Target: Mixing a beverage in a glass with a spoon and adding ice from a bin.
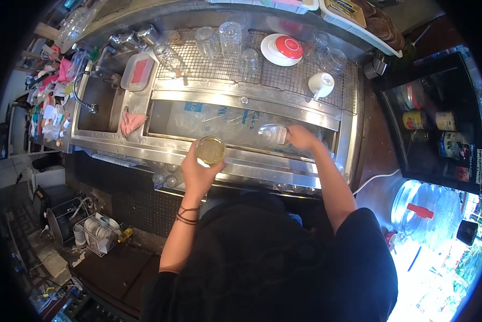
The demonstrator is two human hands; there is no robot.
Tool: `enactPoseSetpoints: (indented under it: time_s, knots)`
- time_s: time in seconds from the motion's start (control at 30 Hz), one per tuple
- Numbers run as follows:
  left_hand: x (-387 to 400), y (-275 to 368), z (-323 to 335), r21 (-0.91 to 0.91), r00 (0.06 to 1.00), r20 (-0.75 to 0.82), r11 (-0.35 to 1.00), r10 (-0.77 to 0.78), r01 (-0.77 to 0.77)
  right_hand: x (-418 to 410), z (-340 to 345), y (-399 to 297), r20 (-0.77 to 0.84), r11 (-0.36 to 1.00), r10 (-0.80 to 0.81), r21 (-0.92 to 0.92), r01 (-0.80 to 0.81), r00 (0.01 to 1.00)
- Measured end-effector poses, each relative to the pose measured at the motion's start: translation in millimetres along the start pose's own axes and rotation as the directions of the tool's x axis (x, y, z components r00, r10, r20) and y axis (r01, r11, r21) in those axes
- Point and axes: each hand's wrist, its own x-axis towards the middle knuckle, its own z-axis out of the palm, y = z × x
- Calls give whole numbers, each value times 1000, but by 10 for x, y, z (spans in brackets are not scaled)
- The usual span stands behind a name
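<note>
My left hand (pixel 200 171) is wrapped around a drinking glass (pixel 210 150) of pale yellow liquid, held over the front edge of the steel counter. In my right hand (pixel 303 137) is a clear plastic scoop (pixel 274 133), gripped by its handle. The scoop hangs in or just above a long steel ice bin (pixel 156 116). Clear plastic bags with blue print (pixel 224 114) lie in the bin, and what they hold is hard to make out. A small round clear object (pixel 244 100) sits on the steel ledge behind the bin.
Glasses (pixel 230 38), a white mug (pixel 322 85) and a red bowl on a white saucer (pixel 281 56) stand on the wire drying rack (pixel 208 74). At left are a sink with tap (pixel 92 108), a pink cloth (pixel 131 122) and a plastic tub (pixel 137 72). A dark-framed cabinet (pixel 426 153) stands right.
</note>
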Motion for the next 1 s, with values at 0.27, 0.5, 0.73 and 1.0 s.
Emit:
enactPoseSetpoints:
  time_s: [0.27,0.5,0.73,1.0]
  knots:
    - [7,-3,28,-53,1000,-6,998,26,-26,-574,-888,-1258,332,884,-34,450,-126,943]
    - [76,43,27,-128,998,38,991,42,-36,-706,-1055,-1821,2,996,-74,58,74,997]
    - [166,34,154,-176,990,77,979,115,-100,-788,-1356,-2372,197,960,-29,-268,83,980]
    - [204,-46,204,-276,982,125,956,138,-99,-766,-1433,-2380,153,876,103,-483,-16,983]
